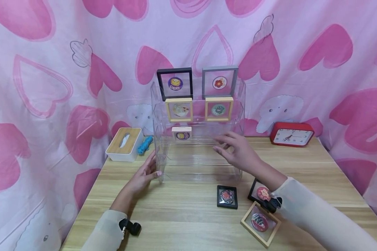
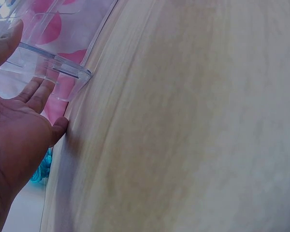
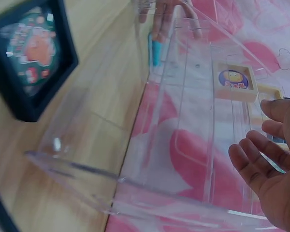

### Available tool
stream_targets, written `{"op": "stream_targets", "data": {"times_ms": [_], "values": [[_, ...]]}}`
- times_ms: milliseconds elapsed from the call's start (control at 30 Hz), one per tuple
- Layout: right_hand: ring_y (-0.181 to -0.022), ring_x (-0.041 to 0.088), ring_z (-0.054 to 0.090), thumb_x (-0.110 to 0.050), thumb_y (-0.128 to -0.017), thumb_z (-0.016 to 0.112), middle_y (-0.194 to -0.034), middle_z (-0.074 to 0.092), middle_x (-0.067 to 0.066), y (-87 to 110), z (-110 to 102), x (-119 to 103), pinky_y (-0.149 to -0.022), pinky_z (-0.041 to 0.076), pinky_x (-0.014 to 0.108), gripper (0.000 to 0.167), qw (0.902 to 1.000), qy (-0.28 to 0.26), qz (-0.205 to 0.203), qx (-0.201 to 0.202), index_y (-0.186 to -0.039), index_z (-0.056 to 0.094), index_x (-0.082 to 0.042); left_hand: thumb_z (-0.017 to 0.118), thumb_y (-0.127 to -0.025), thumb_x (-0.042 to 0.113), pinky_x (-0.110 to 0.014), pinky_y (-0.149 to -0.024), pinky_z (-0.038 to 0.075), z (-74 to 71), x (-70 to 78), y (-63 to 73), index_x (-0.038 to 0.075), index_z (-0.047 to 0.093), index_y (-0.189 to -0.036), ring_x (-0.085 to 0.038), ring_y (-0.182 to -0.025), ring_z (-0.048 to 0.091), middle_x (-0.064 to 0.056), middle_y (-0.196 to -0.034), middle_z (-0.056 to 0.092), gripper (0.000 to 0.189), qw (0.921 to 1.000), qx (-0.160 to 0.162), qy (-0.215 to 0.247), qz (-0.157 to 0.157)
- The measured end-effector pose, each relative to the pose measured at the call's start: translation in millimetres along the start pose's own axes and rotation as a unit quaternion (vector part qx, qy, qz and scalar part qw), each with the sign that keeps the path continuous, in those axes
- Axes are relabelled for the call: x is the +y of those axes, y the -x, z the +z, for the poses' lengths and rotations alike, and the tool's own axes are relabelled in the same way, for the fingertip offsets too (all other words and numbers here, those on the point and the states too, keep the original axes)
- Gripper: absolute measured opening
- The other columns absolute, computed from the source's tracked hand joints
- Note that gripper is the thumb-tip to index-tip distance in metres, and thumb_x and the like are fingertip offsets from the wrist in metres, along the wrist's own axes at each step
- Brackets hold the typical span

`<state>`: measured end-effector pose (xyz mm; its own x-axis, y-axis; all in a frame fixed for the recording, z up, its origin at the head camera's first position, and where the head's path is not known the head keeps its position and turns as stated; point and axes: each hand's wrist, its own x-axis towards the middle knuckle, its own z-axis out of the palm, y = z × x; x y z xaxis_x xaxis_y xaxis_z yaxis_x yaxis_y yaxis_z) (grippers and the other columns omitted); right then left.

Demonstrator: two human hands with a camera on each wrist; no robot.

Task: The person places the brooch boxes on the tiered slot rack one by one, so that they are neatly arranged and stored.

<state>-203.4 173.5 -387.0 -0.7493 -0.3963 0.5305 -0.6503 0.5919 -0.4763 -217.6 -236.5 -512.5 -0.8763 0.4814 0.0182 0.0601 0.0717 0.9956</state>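
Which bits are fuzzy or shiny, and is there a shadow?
Right wrist view: the black-framed badge is fuzzy, and the clear stand has a small white glint; left wrist view: the wooden table looks soft, with a dim shadow beside the left hand; head view: the red clock is sharp enough to see its numbers.

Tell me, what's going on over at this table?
A person is working at a clear plastic tiered shelf. Their left hand touches its left side; their right hand, holding nothing, is near the third tier down. A black square frame and a grey square frame stand on top, two pale wooden square frames below, then a small cream square frame. A small black square frame, a partly hidden black frame and a tan wooden square frame lie on the wooden table.
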Motion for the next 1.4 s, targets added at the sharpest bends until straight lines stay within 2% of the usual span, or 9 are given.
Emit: {"op": "stream_targets", "data": {"times_ms": [267,500,633,800,933,1000,1200,1400], "values": [[-0.091,0.018,0.076,-0.010,-0.094,0.088,-0.118,0.079,0.005,34.4,-9.2,2.3,-0.077,0.069,0.038,0.033,0.9997,0.002,0.010,-0.022,-0.127,0.082,-0.012,0.062,-0.110,0.004,-0.074,-0.135,0.010,0.2,0.4,0.1,0.043,0.004,-0.178,-0.050,-0.172,0.010,-0.017,-0.187,0.011,0.097,1.0000,-0.001,0.003,0.001],[-0.093,0.018,0.075,-0.012,-0.095,0.088,-0.116,0.078,0.001,65.3,-8.6,-1.3,-0.077,0.069,0.034,0.029,0.9982,0.000,0.020,-0.056,-0.123,0.083,-0.016,0.062,-0.109,0.002,-0.073,-0.135,0.010,0.5,-1.8,-1.0,0.042,0.006,-0.178,-0.050,-0.172,0.011,-0.018,-0.187,0.013,0.098,0.9999,0.003,0.013,-0.003],[-0.092,0.013,0.074,-0.014,-0.097,0.087,-0.115,0.077,0.000,81.4,-4.2,-0.6,-0.075,0.068,0.032,0.023,0.9968,0.011,0.029,-0.073,-0.119,0.083,-0.017,0.061,-0.109,0.001,-0.074,-0.135,0.011,0.9,-2.4,-1.5,0.042,0.006,-0.178,-0.049,-0.172,0.011,-0.018,-0.187,0.013,0.098,0.9998,0.003,0.017,-0.003],[-0.086,0.004,0.072,-0.013,-0.097,0.086,-0.108,0.078,-0.001,99.7,4.7,6.6,-0.070,0.065,0.023,0.014,0.9950,0.026,0.027,-0.092,-0.111,0.084,-0.013,0.061,-0.109,0.001,-0.074,-0.134,0.012,0.6,-3.1,-1.8,0.042,0.006,-0.178,-0.050,-0.172,0.010,-0.019,-0.187,0.011,0.097,0.9999,0.001,0.017,0.000],[-0.083,0.002,0.068,-0.016,-0.099,0.084,-0.108,0.078,0.000,113.6,9.2,11.2,-0.065,0.060,0.017,0.016,0.9895,0.059,0.049,-0.122,-0.114,0.085,-0.012,0.063,-0.109,0.003,-0.074,-0.135,0.011,0.1,-4.0,-1.8,0.043,0.006,-0.178,-0.050,-0.172,0.010,-0.018,-0.187,0.011,0.098,0.9999,0.004,0.015,-0.004],[-0.085,0.005,0.071,-0.018,-0.099,0.084,-0.111,0.079,0.003,119.3,11.2,12.5,-0.066,0.062,0.019,0.019,0.9852,0.089,0.056,-0.135,-0.117,0.086,-0.012,0.063,-0.109,0.003,-0.074,-0.135,0.011,-0.3,-4.0,-1.9,0.043,0.006,-0.178,-0.050,-0.172,0.010,-0.018,-0.187,0.012,0.098,0.9999,0.005,0.015,-0.005],[-0.101,0.021,0.081,-0.022,-0.098,0.086,-0.113,0.083,0.004,128.7,21.2,17.2,-0.083,0.070,0.040,0.020,0.9735,0.171,0.028,-0.149,-0.116,0.086,-0.014,0.062,-0.109,0.002,-0.073,-0.135,0.011,-0.9,-4.0,-1.4,0.046,0.008,-0.177,-0.048,-0.172,0.010,-0.016,-0.187,0.012,0.097,0.9998,0.009,0.015,-0.010],[-0.102,0.023,0.081,-0.021,-0.098,0.086,-0.115,0.082,0.006,130.1,25.2,17.1,-0.083,0.069,0.039,0.022,0.9702,0.156,0.066,-0.173,-0.119,0.085,-0.014,0.061,-0.110,0.003,-0.073,-0.135,0.010,-0.2,-3.0,-0.6,0.050,0.009,-0.176,-0.046,-0.173,0.010,-0.012,-0.188,0.012,0.097,0.9996,0.010,0.014,-0.021]]}}
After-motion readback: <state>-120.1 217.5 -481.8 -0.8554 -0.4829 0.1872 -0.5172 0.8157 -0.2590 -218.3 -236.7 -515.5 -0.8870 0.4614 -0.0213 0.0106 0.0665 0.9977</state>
